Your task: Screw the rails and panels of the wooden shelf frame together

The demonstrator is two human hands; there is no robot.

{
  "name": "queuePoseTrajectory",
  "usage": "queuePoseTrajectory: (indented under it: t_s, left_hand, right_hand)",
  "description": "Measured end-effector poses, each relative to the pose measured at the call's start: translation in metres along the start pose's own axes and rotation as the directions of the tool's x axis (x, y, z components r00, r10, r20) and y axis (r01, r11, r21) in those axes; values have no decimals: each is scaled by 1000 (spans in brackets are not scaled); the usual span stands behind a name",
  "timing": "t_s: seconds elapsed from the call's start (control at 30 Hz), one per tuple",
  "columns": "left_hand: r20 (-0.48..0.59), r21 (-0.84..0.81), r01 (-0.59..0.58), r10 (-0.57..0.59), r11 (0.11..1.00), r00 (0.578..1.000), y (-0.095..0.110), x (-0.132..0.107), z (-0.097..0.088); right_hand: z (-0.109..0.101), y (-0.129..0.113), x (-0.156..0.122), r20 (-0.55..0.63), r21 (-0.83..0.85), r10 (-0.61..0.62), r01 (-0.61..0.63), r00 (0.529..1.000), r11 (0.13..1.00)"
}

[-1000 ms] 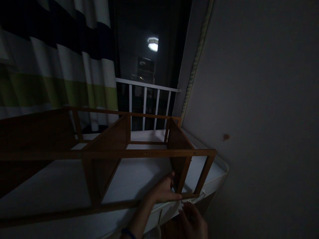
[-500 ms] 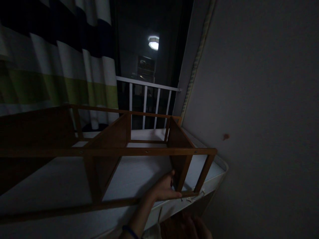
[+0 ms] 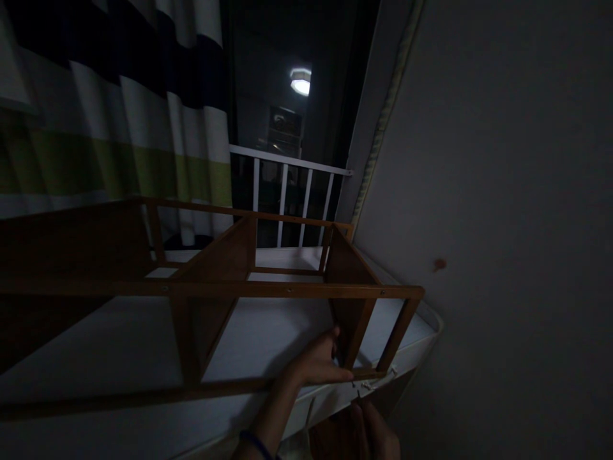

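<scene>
A brown wooden shelf frame [image 3: 287,291] lies on its side on a white mattress [image 3: 268,338] in a dim room. My left hand [image 3: 316,364] rests on the frame's lower rail near its right end, thumb raised beside an upright post, fingers curled around the rail. My right hand [image 3: 373,431] is low at the bottom edge, just under the mattress corner, fingers bunched and pointing up toward small white bits [image 3: 366,384] at the frame's foot. What the right fingers pinch is too dark to make out.
A grey wall [image 3: 502,223] stands close on the right. A striped curtain [image 3: 110,121] hangs at the left. Behind the frame are a white railing [image 3: 292,191] and a dark window with a reflected ceiling lamp [image 3: 301,82].
My right hand dropped out of sight below the mattress edge, then rose again toward the frame's foot. My left hand stayed on the rail. The view shifted slightly.
</scene>
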State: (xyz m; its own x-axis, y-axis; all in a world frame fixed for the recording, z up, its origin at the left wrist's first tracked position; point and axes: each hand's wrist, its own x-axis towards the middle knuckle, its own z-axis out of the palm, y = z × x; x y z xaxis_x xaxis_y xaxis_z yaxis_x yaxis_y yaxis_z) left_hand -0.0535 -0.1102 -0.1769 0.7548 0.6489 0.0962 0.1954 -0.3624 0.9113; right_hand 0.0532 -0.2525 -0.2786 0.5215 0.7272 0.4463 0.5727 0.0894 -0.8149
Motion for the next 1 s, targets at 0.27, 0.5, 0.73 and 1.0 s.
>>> queuePoseTrajectory:
  t_s: [0.27, 0.5, 0.73, 1.0]
  left_hand:
    - [31, 2, -37, 36, 999, 999, 4, -1, -1]
    - [-6, 21, -12, 13, 1000, 1000, -2, 1, 0]
    - [12, 59, 17, -18, 998, 1000, 2, -1, -2]
    - [8, 62, 3, -4, 998, 1000, 4, -2, -2]
  right_hand:
    - [3, 11, 5, 90, -9, -2, 3, 996, 1000]
    - [2, -3, 8, 95, 36, -10, 7, 995, 999]
    - [4, -17, 8, 50, 36, -18, 16, 999, 999]
    - [3, -31, 9, 74, 42, 12, -15, 997, 999]
